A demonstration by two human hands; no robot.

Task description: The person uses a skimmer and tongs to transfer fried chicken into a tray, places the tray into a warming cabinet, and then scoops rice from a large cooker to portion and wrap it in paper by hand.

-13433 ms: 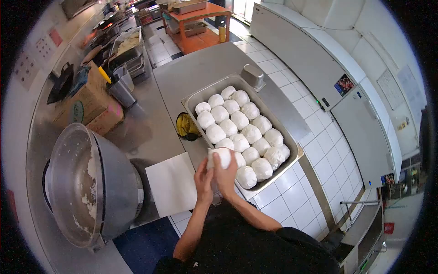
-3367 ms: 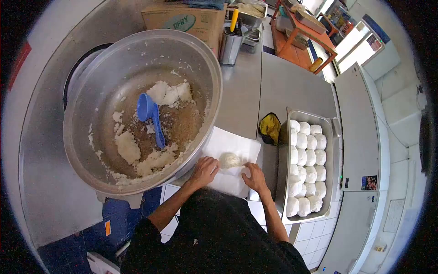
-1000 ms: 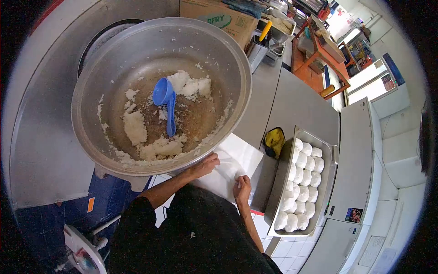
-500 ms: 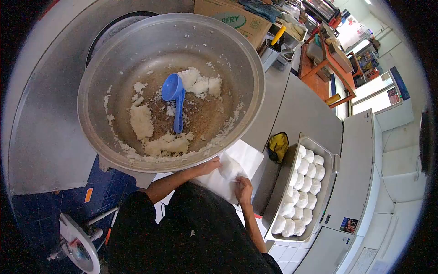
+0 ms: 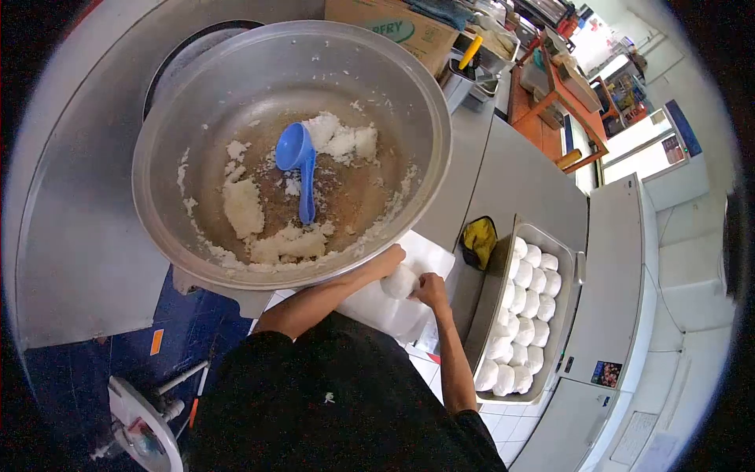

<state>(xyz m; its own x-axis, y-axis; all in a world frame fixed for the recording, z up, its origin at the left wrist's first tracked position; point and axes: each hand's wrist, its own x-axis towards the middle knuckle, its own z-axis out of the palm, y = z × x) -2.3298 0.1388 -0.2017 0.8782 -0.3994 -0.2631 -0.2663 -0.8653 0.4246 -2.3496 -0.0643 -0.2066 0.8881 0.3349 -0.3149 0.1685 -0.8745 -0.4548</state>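
A rounded white bundle [image 5: 399, 282], apparently rice in a thin wrapper, sits over white sheets [image 5: 368, 308] in front of me. My left hand [image 5: 388, 260] is closed at its upper side. My right hand [image 5: 430, 292] pinches its right side, fingers bent together. Just beyond my hands stands a large metal pot [image 5: 292, 39], with clumps of cooked white rice [image 5: 244, 207] on its bottom and wall. A blue scoop [image 5: 307, 189] lies among the rice.
On the right, a deep steel pan [image 5: 548, 362] holds several rows of similar white bundles [image 5: 522, 304]. A yellow and black pouch [image 5: 479, 242] lies beside it. Behind the pot are a cardboard box [image 5: 429, 39] and a container with a yellow handle [image 5: 470, 52]. A white sink [image 5: 141, 429] is lower left.
The loosely wrapped white bundle is now rounder and tighter. My hands have come closer together around it, the left moving right and up. The camera view has shifted slightly.
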